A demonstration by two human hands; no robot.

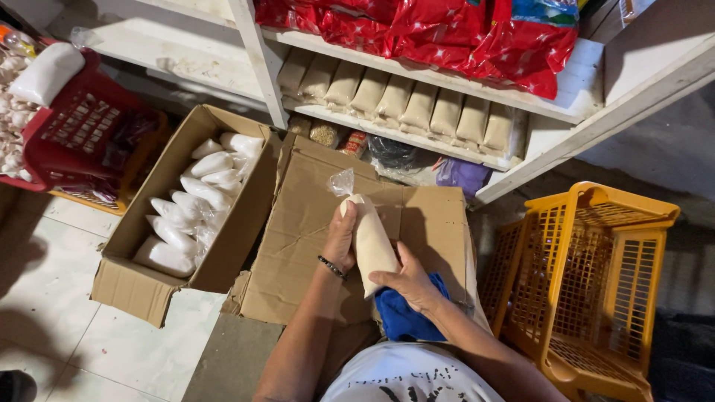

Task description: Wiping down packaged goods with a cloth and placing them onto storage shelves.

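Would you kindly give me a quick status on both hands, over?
Left hand and right hand both grip a tied bag of pale powder. Blue cloth under right hand. Held over closed cardboard box; nothing blocking.

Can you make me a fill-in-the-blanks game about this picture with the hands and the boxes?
1. Both hands, the left hand and the right hand, hold one tied ____ of pale powder.
2. The open cardboard box on the floor is full of ____ packets.
3. The empty plastic basket by the right arm is ____ in colour.
4. Under the right hand lies a ____ cloth.

Missing words: bag; white; yellow; blue
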